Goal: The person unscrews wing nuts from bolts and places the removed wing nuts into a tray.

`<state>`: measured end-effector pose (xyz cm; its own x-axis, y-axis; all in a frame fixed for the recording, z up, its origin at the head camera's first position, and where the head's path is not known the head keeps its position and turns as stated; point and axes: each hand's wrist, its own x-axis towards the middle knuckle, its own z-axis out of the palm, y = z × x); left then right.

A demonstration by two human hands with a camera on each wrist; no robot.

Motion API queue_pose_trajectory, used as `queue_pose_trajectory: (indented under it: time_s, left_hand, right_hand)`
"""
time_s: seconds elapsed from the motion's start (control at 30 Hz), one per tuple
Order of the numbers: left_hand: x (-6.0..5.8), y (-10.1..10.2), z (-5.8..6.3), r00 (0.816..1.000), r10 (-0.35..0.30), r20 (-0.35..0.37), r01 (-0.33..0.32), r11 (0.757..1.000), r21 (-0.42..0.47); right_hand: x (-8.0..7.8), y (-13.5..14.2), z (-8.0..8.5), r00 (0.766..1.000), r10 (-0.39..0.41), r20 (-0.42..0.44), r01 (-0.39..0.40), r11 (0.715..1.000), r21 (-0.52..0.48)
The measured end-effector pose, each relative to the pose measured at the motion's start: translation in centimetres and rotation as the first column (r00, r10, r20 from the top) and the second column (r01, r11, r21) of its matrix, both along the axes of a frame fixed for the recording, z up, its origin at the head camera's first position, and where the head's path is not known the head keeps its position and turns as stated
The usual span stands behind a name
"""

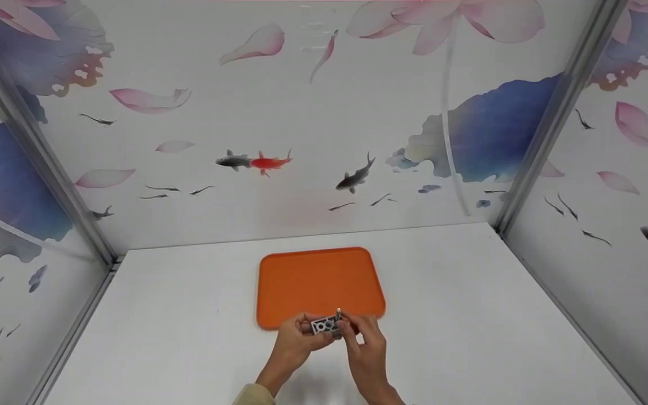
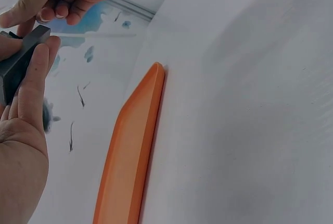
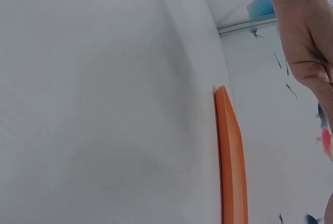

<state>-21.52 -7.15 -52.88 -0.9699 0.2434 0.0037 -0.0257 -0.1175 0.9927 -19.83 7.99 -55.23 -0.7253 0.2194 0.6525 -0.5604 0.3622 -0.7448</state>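
Observation:
A small grey rectangular block (image 1: 322, 325) with round openings in its patterned face is held up over the near edge of the orange tray. My left hand (image 1: 296, 340) grips it by its left end, thumb in front and fingers behind. At the block's right end stands a thin silvery piece (image 1: 338, 314), and my right hand (image 1: 368, 349) pinches there with thumb and forefinger. In the left wrist view the block (image 2: 23, 60) shows a smooth dark side, with the left hand's fingers along it. Only part of the right hand (image 3: 307, 41) enters the right wrist view; its fingertips are cut off.
An orange tray (image 1: 321, 287) with a raised rim lies flat on the white table (image 1: 189, 315), just beyond the hands. White panels printed with fish and petals (image 1: 301, 112) enclose the table at the back and sides, joined by metal posts (image 1: 560, 107).

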Motion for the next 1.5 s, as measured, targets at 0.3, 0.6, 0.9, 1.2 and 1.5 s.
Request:
queue_pose_trajectory:
  time_s: [0.3,0.6,0.9,1.2,1.5]
  left_hand:
    - [-0.20,-0.01,0.10,1.000,0.018,0.016,-0.017,0.999,-0.042]
    - [-0.05,0.00,0.07,1.000,0.005,0.007,-0.004,1.000,-0.021]
    - [-0.12,-0.05,0.32,1.000,-0.006,0.024,0.006,1.000,0.004]
    - [-0.15,-0.12,0.05,1.000,-0.011,0.028,0.011,1.000,0.015]
    - [-0.01,-0.16,-0.08,0.999,0.004,0.033,-0.004,1.000,-0.004]
  right_hand:
    - [-0.36,-0.39,0.00,0.999,-0.026,-0.028,0.027,0.999,0.029]
    - [-0.50,-0.11,0.25,0.999,-0.005,-0.036,0.006,0.999,0.036]
    - [-0.72,0.13,0.02,1.000,-0.003,-0.028,0.003,1.000,0.001]
    - [-0.43,0.09,0.26,0.999,-0.021,0.025,0.022,0.999,-0.038]
    - [-0.36,0.22,0.28,0.998,-0.058,0.015,0.058,0.997,-0.041]
